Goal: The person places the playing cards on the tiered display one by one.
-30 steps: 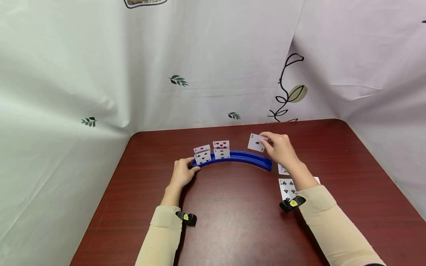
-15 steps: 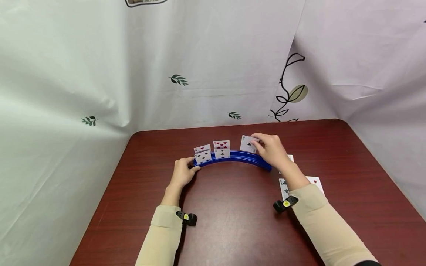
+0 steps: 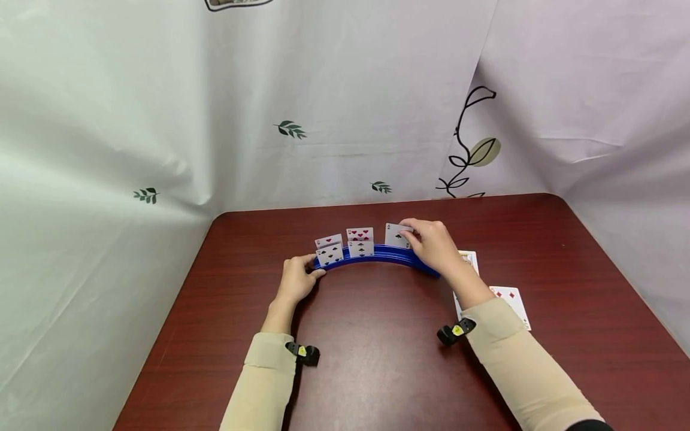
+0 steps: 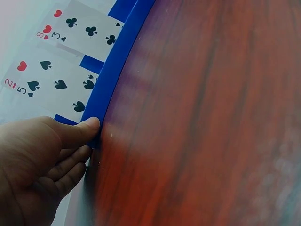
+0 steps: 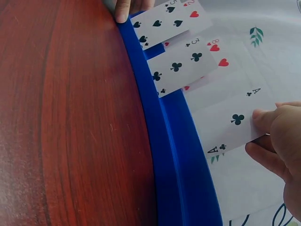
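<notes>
My left hand grips the left end of a curved blue card holder, thumb on its front edge. Between thumb and fingers of my right hand is the ace of clubs. It stands upright at the holder's rear row, right of the other cards; whether its lower edge sits in the slot I cannot tell. At the left end stands the five of spades, with the two of hearts behind it. Beside them is the three of clubs, the eight of hearts behind it.
Under and beside my right forearm, a face card and a diamonds card lie face up on the brown table. Another card there is mostly hidden by the arm. A white patterned cloth hangs behind the table.
My right hand has carried the ace of clubs left and slightly down to the holder's rear row. More of the diamonds card now shows. My left hand has stayed on the holder's end.
</notes>
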### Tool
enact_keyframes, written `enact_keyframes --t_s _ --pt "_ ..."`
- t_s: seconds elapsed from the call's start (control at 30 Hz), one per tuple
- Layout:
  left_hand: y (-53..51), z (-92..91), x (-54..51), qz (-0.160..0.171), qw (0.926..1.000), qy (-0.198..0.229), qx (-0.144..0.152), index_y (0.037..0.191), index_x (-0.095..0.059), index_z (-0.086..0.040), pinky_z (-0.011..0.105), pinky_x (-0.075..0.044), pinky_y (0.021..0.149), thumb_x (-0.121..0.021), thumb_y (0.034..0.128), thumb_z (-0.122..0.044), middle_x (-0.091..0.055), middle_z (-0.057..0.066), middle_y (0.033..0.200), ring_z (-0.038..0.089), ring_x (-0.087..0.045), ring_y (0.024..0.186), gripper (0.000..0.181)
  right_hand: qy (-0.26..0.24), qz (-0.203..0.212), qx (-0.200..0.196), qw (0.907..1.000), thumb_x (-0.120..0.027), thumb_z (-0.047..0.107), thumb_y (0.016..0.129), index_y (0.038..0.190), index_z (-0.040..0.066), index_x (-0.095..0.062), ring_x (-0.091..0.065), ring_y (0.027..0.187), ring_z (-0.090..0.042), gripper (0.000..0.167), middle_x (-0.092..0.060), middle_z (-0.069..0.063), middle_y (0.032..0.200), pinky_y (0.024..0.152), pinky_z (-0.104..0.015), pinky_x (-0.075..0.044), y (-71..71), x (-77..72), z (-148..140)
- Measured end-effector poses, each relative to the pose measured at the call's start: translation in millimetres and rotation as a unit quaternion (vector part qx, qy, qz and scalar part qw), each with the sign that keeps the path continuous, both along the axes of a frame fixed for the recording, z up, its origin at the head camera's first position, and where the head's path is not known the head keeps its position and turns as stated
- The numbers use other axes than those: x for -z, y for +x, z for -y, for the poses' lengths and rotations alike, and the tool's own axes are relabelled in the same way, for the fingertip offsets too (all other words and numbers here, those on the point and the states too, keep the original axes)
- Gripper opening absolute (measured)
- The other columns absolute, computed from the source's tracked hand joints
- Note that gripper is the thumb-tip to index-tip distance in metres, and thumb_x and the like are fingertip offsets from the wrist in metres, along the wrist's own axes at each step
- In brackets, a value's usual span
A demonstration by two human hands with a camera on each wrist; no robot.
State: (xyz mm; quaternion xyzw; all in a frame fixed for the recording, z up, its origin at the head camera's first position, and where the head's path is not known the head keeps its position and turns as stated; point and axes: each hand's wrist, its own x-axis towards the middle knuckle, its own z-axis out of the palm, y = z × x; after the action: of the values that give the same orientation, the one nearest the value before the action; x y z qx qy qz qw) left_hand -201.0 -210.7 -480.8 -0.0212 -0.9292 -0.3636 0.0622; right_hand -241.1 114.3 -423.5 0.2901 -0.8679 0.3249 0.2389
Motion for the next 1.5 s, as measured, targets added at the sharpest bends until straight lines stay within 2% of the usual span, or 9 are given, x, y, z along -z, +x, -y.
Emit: enact_keyframes --t_s 0.2,0.43,0.6,0.87,1.23,1.5 --pt "0.5 0.0 -0.6 -0.004 1.0000 -0.002 0.001 0.124 -0.071 0.001 0.050 -0.046 0.099 -0.081 0.0862 -0.010 -0.075 0.016 0.101 0.038 -0.056 0.108 0.041 0.004 0.007 -0.004 1.0000 -0.074 0.005 0.092 0.103 0.001 -0.075 -0.066 0.072 -0.022 0.012 -0.075 -0.012 0.091 0.067 -0.041 -0.056 -0.2 2.7 3.4" --pt "0.4 -0.4 -0.3 -0.003 1.0000 0.003 0.004 0.124 -0.071 0.001 0.048 -0.048 0.097 -0.081 0.0869 -0.009 -0.075 0.015 0.101 0.037 -0.057 0.110 0.040 0.014 0.049 -0.017 0.9986 -0.075 0.011 0.093 0.108 0.001 -0.073 -0.067 0.078 -0.022 0.018 -0.075 -0.011 0.094 0.072 -0.041 -0.057 0.6 5.6 3.2" --pt "0.1 -0.5 -1.1 -0.003 1.0000 0.004 0.002 0.125 -0.071 0.001 0.048 -0.049 0.097 -0.081 0.0867 -0.009 -0.075 0.016 0.102 0.037 -0.058 0.111 0.041 0.011 0.059 -0.019 0.9980 -0.078 0.013 0.090 0.112 -0.001 -0.071 -0.072 0.084 -0.025 0.027 -0.075 -0.013 0.099 0.075 -0.043 -0.060 2.9 8.4 -5.3" --pt "-0.4 -0.5 -1.2 -0.003 1.0000 0.000 0.005 0.125 -0.071 0.002 0.046 -0.052 0.094 -0.081 0.0868 -0.009 -0.075 0.017 0.102 0.034 -0.063 0.107 0.041 -0.005 0.075 -0.034 0.9966 -0.079 0.007 0.088 0.109 -0.003 -0.070 -0.074 0.084 -0.025 0.024 -0.076 -0.012 0.094 0.074 -0.040 -0.061 8.1 12.5 -23.9" --pt "-0.1 -1.0 -1.6 0.006 0.9999 -0.009 0.002 0.127 -0.069 0.003 0.049 -0.048 0.100 -0.080 0.0879 -0.011 -0.073 0.019 0.110 0.039 -0.057 0.116 0.043 0.008 0.104 -0.008 0.9945 -0.078 0.008 0.089 0.113 -0.003 -0.069 -0.074 0.087 -0.028 0.027 -0.075 -0.017 0.101 0.077 -0.043 -0.060 17.9 14.3 -48.6" --pt "0.1 -0.3 -2.3 -0.011 0.9996 -0.025 0.009 0.124 -0.070 0.003 0.050 -0.042 0.099 -0.081 0.0870 -0.011 -0.074 0.019 0.107 0.039 -0.056 0.106 0.042 0.026 0.110 0.016 0.9935 -0.078 0.012 0.090 0.115 -0.004 -0.070 -0.073 0.087 -0.028 0.031 -0.075 -0.015 0.100 0.077 -0.046 -0.060 23.7 19.9 -66.8"
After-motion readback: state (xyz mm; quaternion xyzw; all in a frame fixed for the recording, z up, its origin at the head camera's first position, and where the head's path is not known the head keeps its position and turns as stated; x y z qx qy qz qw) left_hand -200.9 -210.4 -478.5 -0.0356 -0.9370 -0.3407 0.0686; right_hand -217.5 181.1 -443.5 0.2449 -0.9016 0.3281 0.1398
